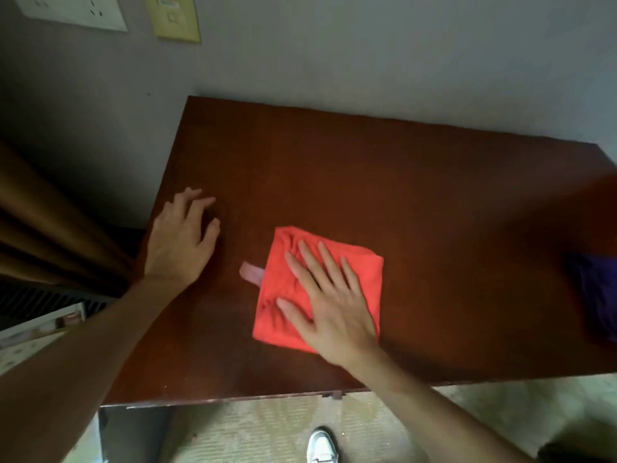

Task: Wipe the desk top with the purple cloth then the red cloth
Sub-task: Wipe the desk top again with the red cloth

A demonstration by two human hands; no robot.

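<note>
On the dark wooden desk top [367, 168], the red cloth [360, 272] lay folded near the front edge — right hand [329, 305] flat on it, fingers spread, gripping nothing. Left of the cloth, the left hand [182, 242] rested on bare wood, fingers loosely open. Purple cloth [597, 295] sat well right of the red one, at the desk's right end — blurred.

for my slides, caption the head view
Right hand flat on red cloth on desk; purple cloth aside.
</note>
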